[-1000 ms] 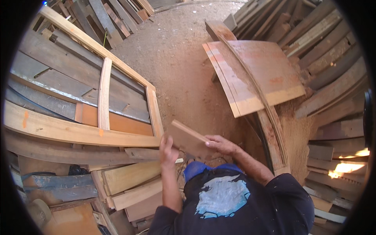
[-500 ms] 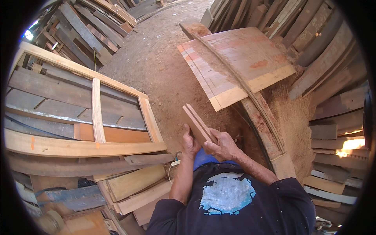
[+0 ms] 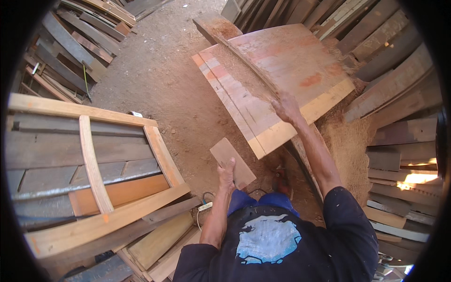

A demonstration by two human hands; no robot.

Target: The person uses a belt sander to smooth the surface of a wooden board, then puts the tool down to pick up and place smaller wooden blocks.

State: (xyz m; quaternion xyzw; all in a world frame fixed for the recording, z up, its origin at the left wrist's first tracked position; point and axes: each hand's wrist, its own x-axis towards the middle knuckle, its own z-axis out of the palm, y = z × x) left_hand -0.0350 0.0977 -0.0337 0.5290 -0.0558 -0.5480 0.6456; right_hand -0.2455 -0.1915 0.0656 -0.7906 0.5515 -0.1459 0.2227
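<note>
My left hand (image 3: pixel 226 175) grips a short, flat reddish-brown wood block (image 3: pixel 233 163), thumb across its broad face, above the ground in front of me. Whether it is one piece or two stacked cannot be made out. My right arm reaches forward over a dusty plywood panel (image 3: pixel 282 61). There my right hand (image 3: pixel 287 107) closes over a long narrow wooden strip (image 3: pixel 246 61) that lies across the panel; the forearm hides the strip's nearer part. The panel rests on a heavy beam (image 3: pixel 209 27) covered with sawdust.
A pale wooden frame (image 3: pixel 162 152) with a crossbar lies at left over stacked planks. Boards lean at far left (image 3: pixel 70 33) and along the right (image 3: pixel 392 89). Sawdust (image 3: pixel 350 160) heaps beside the panel. A white power strip (image 3: pixel 205 206) with a cable lies near my left forearm.
My right hand has let go of the wood block and moved forward and right onto the strip. My left hand keeps the block, now turned with its broad face up. The view has shifted.
</note>
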